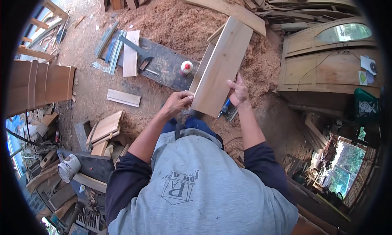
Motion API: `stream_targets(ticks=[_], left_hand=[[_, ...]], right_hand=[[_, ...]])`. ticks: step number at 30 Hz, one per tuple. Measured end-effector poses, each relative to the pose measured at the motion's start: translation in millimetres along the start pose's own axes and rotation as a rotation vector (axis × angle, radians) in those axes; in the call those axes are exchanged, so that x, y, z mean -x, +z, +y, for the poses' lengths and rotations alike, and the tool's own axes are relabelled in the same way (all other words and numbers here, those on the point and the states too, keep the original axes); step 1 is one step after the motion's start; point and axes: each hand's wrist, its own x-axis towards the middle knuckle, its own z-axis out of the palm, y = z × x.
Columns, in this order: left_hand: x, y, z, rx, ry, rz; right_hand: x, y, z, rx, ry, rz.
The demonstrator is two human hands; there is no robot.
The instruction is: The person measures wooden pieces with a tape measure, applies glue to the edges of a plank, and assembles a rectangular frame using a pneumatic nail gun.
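Both my hands hold a long, pale wooden box-like assembly [224,63], tilted over the low bench. Its broad face is turned up toward me, and narrower boards show along its left side and far end. My left hand [178,103] pinches its near left corner with thumb and fingers. Along the right edge, my right hand [240,91] grips with the thumb on the face and other fingers partly hidden. Just left of the assembly, a white glue bottle [186,68] with a red cap stands on the dark bench [167,57].
On the bench lie a pale board [131,55], a square-like tool [136,46] and a slim hand tool [152,72]. A loose board [123,98] rests on the floor. Wood shavings [163,18] spread behind. Wooden doors [322,67] stand right; stacked offcuts [106,131] and a white bucket [68,168] are left.
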Motion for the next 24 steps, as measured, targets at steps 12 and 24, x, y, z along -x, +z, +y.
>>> stream_targets(ticks=[12,24], left_hand=[[18.5,11.2,-15.9,-0.223,-0.055,0.093],[-21.6,16.2,67.8,-0.042,0.103,-0.17]], right_hand=[[15.2,-32.7,46.5,-0.01,0.095,0.048],[43.5,-37.1,-59.1,0.153,0.298,-0.108]])
